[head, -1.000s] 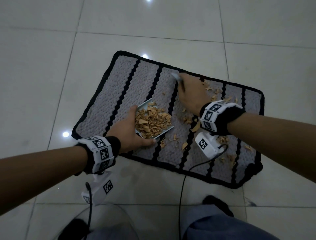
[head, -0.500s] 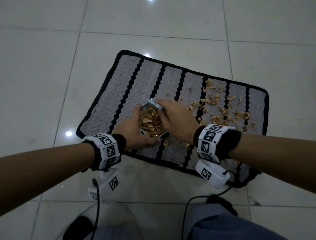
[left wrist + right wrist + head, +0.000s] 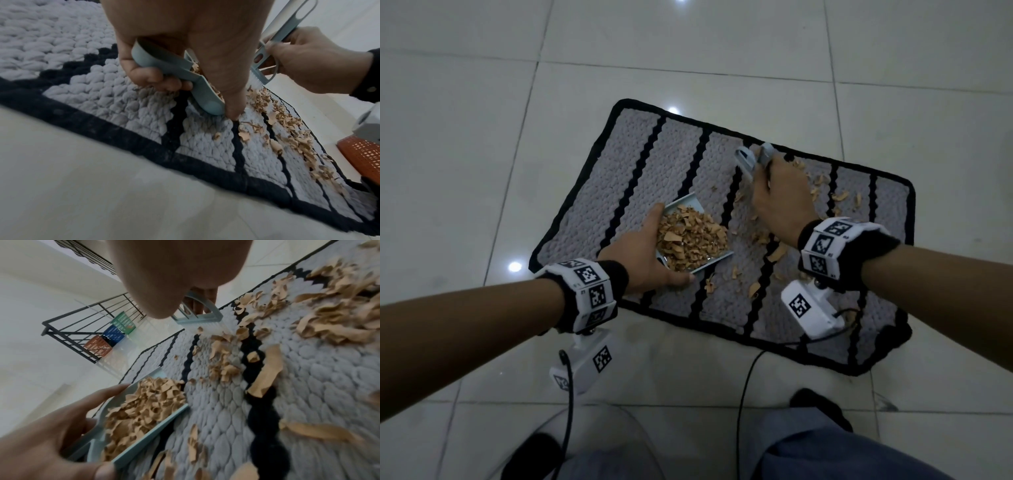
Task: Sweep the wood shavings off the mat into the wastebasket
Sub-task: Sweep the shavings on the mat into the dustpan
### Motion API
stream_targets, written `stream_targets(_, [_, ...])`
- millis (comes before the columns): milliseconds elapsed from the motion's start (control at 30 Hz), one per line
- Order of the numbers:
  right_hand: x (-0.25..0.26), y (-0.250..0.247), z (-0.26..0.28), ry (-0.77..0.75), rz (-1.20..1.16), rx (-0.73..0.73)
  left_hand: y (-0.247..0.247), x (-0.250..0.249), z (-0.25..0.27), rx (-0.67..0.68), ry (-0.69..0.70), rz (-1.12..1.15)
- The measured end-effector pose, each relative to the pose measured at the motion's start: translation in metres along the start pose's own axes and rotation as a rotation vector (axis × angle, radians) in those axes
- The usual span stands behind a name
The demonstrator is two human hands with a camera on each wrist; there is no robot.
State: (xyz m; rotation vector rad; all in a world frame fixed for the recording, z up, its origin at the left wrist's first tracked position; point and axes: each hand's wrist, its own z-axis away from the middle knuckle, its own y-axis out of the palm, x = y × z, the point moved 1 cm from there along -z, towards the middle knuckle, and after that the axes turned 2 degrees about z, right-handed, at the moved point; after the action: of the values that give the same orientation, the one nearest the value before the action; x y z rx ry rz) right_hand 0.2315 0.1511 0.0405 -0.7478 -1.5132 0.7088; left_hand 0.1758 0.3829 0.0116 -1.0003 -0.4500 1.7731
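A grey mat (image 3: 654, 164) with black stripes lies on the tiled floor. My left hand (image 3: 643, 253) grips a pale blue dustpan (image 3: 714, 261) heaped with wood shavings (image 3: 690, 240), its front edge resting on the mat. My right hand (image 3: 777, 198) holds a small pale blue brush (image 3: 748, 161) at the mat's far edge, right of the pan. Loose shavings (image 3: 825, 195) are scattered over the mat's right half. In the left wrist view my fingers curl round the dustpan's handle (image 3: 164, 61). An orange wastebasket (image 3: 362, 155) stands just off the mat's right end.
Orange (image 3: 98, 345), blue (image 3: 114, 334) and green (image 3: 124, 322) baskets stand by a black railing (image 3: 68, 318) across the floor. Cables (image 3: 743, 387) hang from both wrist cameras over the tiles. My legs and dark shoes (image 3: 822, 407) are at the mat's near side.
My right hand has drawn the brush back from the dustpan's mouth to the mat's far edge. The left hand keeps the dustpan in the same place.
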Motion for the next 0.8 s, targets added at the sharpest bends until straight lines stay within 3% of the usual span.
stream_targets(367, [0.024,0.031,0.031,-0.180,-0.002,0.159,-0.001,-0.001,-0.003,0.002,0.002,0.068])
stream_targets(800, [0.030,0.011,0.031,-0.174,-0.094,0.250,0.000,-0.005,0.005,-0.034,0.087,0.316])
